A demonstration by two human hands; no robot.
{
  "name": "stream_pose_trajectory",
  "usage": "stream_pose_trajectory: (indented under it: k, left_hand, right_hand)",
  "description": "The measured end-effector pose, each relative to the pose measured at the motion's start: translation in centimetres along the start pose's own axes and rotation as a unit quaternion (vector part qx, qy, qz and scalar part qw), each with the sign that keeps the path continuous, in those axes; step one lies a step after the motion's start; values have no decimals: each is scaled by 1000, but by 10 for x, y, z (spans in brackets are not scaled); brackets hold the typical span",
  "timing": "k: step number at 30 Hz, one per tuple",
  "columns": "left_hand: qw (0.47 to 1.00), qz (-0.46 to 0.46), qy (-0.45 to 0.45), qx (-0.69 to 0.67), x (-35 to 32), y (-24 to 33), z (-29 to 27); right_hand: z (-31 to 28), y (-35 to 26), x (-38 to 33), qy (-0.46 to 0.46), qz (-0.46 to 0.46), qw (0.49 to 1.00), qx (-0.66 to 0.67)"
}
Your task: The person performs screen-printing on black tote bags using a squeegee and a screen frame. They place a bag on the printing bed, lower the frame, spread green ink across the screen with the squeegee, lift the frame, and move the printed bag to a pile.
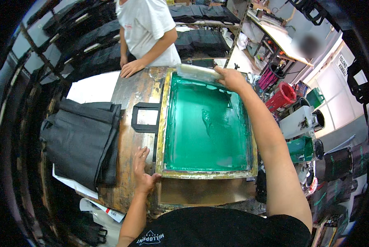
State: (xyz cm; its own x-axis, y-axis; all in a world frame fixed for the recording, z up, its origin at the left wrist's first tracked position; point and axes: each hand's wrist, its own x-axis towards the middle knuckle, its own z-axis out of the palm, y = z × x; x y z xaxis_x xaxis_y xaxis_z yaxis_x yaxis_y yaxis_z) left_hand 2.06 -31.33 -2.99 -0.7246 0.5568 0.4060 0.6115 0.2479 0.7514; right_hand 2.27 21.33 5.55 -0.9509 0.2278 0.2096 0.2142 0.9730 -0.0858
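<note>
A screen-printing frame (253, 158) with a yellowish, paint-stained rim lies flat before me, its mesh (197, 136) coated in wet green ink. At its far edge my right hand (232, 79) is closed round the end of a pale squeegee (199, 72). The squeegee lies along the far side, smeared with ink. My left hand (143, 171) rests at the frame's near left corner, fingers stretched out and thumb touching the rim. A black fabric bag lies partly under the frame; its handle (146, 106) sticks out on the left.
A stack of folded black bags (79, 142) sits on the left of the worn table (125, 96). Across it stands a person in a white shirt (147, 29), hands at the table edge. Ink containers, including a red bucket (281, 96), crowd the right. Racks of black bags (203, 43) stand behind.
</note>
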Motion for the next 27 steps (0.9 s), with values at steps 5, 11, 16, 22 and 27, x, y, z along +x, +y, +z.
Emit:
stream_pose_trajectory:
  k: [5, 11, 16, 22, 27]
  left_hand:
    - [994, 89, -41, 39, 82, 18, 4]
    - [968, 222, -67, 101, 204, 58, 17]
    - [928, 325, -90, 156, 316, 68, 94]
    - [891, 294, -170, 301, 373, 31, 170]
    - [905, 239, -129, 327, 377, 15, 205]
  right_hand:
    - [20, 23, 1, -35, -50, 998, 5]
    - [-25, 11, 2, -9, -57, 998, 9]
    - [1, 29, 7, 16, -31, 999, 23]
    - [6, 29, 14, -33, 7, 999, -1]
    - [28, 15, -8, 99, 85, 982, -135]
